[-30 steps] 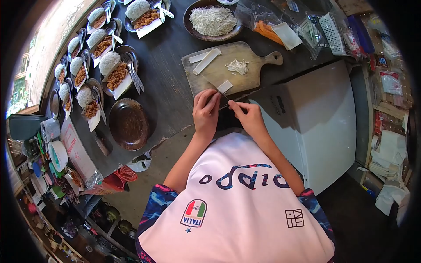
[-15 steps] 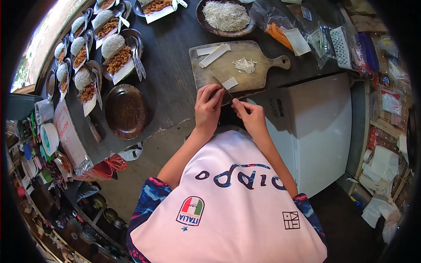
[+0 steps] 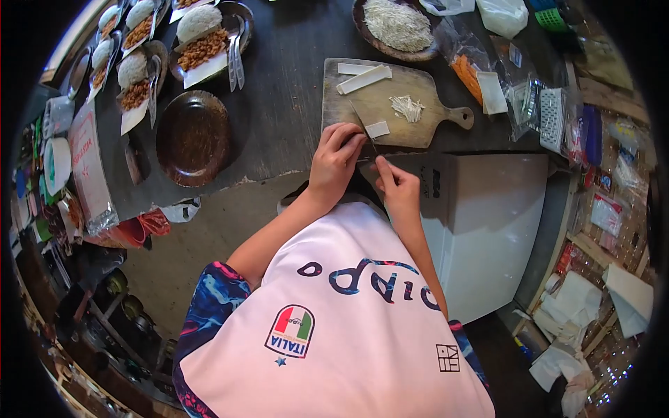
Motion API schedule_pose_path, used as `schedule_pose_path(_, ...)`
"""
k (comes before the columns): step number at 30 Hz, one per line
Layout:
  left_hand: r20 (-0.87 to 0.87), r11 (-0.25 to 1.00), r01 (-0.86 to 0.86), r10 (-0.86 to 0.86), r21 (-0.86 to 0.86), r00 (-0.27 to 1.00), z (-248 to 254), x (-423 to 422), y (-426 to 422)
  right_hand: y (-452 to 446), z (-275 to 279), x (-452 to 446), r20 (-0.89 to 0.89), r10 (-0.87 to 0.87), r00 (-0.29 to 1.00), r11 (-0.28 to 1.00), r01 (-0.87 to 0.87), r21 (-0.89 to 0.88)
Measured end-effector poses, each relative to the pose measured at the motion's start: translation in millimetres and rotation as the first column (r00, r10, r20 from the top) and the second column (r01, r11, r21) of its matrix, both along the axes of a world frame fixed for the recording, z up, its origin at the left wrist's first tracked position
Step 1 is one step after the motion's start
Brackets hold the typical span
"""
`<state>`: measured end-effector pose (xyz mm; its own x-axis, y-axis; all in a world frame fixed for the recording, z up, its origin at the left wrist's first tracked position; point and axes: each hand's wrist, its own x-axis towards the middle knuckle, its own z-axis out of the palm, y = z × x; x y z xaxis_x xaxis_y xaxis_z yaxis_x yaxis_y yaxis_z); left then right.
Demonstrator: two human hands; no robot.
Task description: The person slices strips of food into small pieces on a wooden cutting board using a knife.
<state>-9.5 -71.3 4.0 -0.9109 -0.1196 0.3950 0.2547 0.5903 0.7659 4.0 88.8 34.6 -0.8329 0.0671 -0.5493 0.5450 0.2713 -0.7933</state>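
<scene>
My left hand [image 3: 337,157] is closed at the near edge of the wooden cutting board [image 3: 334,104], its fingers pressed together beside a short white piece [image 3: 378,129]; what they grip is hidden. Just to the right, my right hand [image 3: 399,187] pinches the end of a thin knife [image 3: 370,138], whose blade slants over the board's near edge by my left fingertips. Two long white strips [image 3: 364,80] lie at the board's back left. A small heap of thin white slivers [image 3: 406,108] rests near the board's middle right.
Behind the board stands a bowl of white shreds [image 3: 397,26]. An empty brown plate [image 3: 192,138] and plates of rice with brown food [image 3: 203,50] are at the left. Bagged orange food [image 3: 467,79] and a white grater [image 3: 552,118] lie at the right.
The view has shifted, so the board appears further right and the plates further left and higher. Both hands keep nearly the same pose at the board's near edge.
</scene>
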Motion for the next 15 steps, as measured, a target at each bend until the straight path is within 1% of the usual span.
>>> schedule_pose_path(2, 0.0, 1.0, -0.001, 0.001, 0.0, 1.0, 0, 0, -1, 5, 5, 8, 0.051, 0.006, 0.999, 0.999, -0.008, 0.04)
schedule_pose_path(8, -0.029, 1.0, 0.003, -0.003, -0.012, 1.0, -2, -1, -2, 10, 12, 14, 0.068, 0.001, 0.998, 1.0, -0.002, 0.018)
schedule_pose_path(15, -0.007, 1.0, -0.014, 0.014, -0.009, 1.0, -4, 2, 0, -3, 1, 4, 0.094, -0.014, 0.995, 0.997, 0.022, -0.075)
